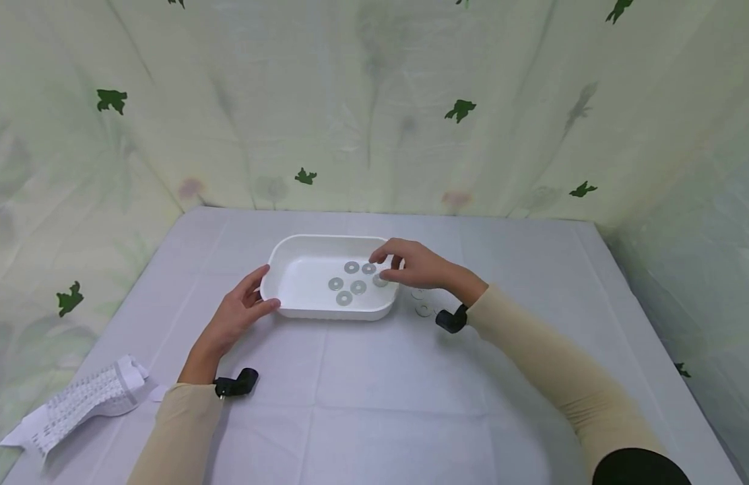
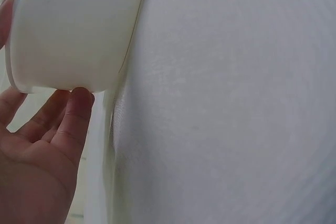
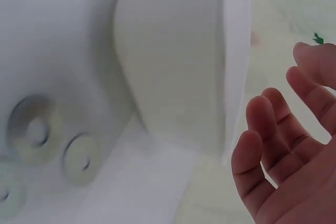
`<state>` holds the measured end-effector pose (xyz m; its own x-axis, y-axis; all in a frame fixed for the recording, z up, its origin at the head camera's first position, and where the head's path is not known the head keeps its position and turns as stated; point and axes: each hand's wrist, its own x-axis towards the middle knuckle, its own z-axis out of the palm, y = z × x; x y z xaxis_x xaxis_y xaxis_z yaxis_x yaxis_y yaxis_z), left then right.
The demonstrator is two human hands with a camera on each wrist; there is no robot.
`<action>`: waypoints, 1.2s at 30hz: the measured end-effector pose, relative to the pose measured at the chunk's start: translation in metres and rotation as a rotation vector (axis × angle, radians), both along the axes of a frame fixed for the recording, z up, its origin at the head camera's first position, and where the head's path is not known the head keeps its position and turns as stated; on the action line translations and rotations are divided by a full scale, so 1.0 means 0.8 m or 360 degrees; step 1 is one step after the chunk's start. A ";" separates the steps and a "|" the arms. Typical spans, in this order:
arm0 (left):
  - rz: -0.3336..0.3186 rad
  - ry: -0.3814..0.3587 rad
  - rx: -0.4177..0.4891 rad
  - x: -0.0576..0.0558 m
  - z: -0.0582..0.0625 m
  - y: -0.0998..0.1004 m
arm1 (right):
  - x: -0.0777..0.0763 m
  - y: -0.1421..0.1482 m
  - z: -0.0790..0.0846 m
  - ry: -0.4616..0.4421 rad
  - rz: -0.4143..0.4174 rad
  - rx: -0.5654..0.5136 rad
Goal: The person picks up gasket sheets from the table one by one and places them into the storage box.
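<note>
A white plastic tray [image 1: 314,314] with rounded corners sits on the table, several flat metal washers [image 1: 358,287] lying in its right half. My left hand [image 1: 238,313] holds the tray's left end, thumb at the front rim and fingers along the side; in the left wrist view its fingers [image 2: 79,111] touch the tray wall. Over the tray's right end is my right hand [image 1: 413,265], its thumb close to one washer. In the right wrist view its fingers [image 3: 262,114] are loosely bent, with nothing seen between them. More washers [image 3: 81,158] lie on the table beside the tray.
A white cloth covers the table [image 1: 374,391]. Crumpled printed paper [image 1: 86,407] lies at the table's front left. Behind hangs a pale curtain [image 1: 374,101] with green leaf shapes. A black wrist camera [image 1: 452,319] sits low beside the loose washers.
</note>
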<state>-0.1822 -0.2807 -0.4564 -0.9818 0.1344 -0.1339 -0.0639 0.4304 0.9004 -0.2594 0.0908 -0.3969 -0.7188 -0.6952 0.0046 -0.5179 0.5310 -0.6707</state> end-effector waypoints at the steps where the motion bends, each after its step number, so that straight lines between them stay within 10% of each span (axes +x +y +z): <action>1: 0.0003 -0.0003 -0.0006 0.000 0.000 0.000 | 0.002 0.008 -0.001 0.0004 -0.0009 -0.0006; 25: -0.0004 -0.0007 0.0046 -0.002 0.001 0.002 | 0.041 0.118 -0.062 -0.0105 -0.0190 -0.0011; 36: -0.0006 -0.0008 0.0086 0.003 0.003 0.002 | 0.049 0.111 -0.071 0.0087 -0.0348 0.0518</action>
<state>-0.1796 -0.2793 -0.4539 -0.9806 0.1454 -0.1315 -0.0671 0.3813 0.9220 -0.2203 0.1800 -0.4534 -0.8549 -0.4970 -0.1487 -0.3991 0.8132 -0.4236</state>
